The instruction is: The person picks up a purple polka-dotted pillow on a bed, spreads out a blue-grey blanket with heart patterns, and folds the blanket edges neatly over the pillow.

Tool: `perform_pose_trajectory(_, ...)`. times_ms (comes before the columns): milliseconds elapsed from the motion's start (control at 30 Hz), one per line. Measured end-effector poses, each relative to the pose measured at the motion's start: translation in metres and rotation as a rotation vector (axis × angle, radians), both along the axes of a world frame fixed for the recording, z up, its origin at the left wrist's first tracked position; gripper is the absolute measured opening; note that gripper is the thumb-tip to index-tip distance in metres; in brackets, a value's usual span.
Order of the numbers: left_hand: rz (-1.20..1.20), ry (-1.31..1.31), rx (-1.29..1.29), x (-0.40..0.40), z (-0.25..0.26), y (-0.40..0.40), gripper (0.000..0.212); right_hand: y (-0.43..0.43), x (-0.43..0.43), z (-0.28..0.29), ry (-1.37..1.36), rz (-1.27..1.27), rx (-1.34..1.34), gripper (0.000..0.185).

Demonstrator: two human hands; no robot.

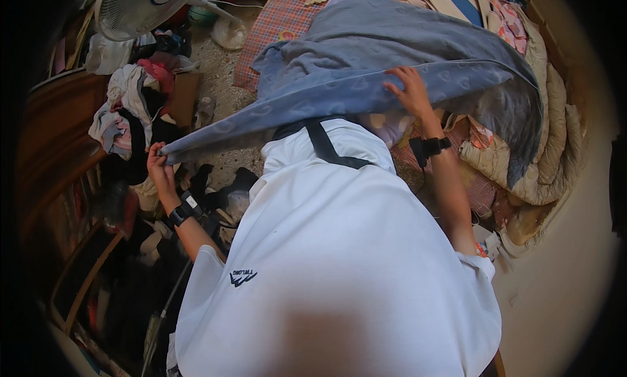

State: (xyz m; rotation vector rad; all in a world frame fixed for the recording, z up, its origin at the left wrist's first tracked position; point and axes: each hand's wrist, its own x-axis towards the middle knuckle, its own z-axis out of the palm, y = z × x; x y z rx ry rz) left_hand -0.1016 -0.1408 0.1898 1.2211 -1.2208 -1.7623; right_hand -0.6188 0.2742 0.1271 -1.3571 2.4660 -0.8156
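A large blue-grey blanket [377,39] with a pale heart pattern on its folded-over side spreads across the bed before me. My left hand [159,164] pinches one corner of it, pulled out to the left past the bed's side. Between that corner and the bed, the blanket's edge stretches in a taut, narrow strip. My right hand [410,90] rests against the folded strip, fingers apart and slightly bent, with no cloth visibly gripped. On the right, the rest of the blanket drapes over a beige quilt [556,127].
A red checked mat [274,29] covers the bed's left part. An electric fan [142,9] stands at the upper left. Piled clothes [130,102] lie beside a brown wooden cabinet [59,132]. More clothes and bags crowd the floor at lower left. A pale wall [553,298] borders the right.
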Motion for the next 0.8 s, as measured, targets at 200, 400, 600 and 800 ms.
perform_pose_trajectory(200, -0.086, 0.058, -0.016, -0.005, 0.024, 0.012, 0.033, -0.066, 0.029, -0.014, -0.144, 0.366, -0.035, 0.030)
perform_pose_trajectory(400, -0.090, 0.143, -0.094, -0.015, 0.040, 0.033, 0.034, -0.087, 0.041, -0.027, -0.233, 0.534, 0.142, 0.019)
perform_pose_trajectory(600, -0.011, 0.113, -0.123, 0.007, 0.035, 0.045, 0.032, -0.066, 0.038, -0.008, -0.395, 0.666, 0.106, 0.017)
perform_pose_trajectory(800, -0.004, 0.096, -0.116, 0.007, 0.033, 0.043, 0.031, -0.067, 0.044, -0.004, -0.206, 0.688, 0.137, 0.018)
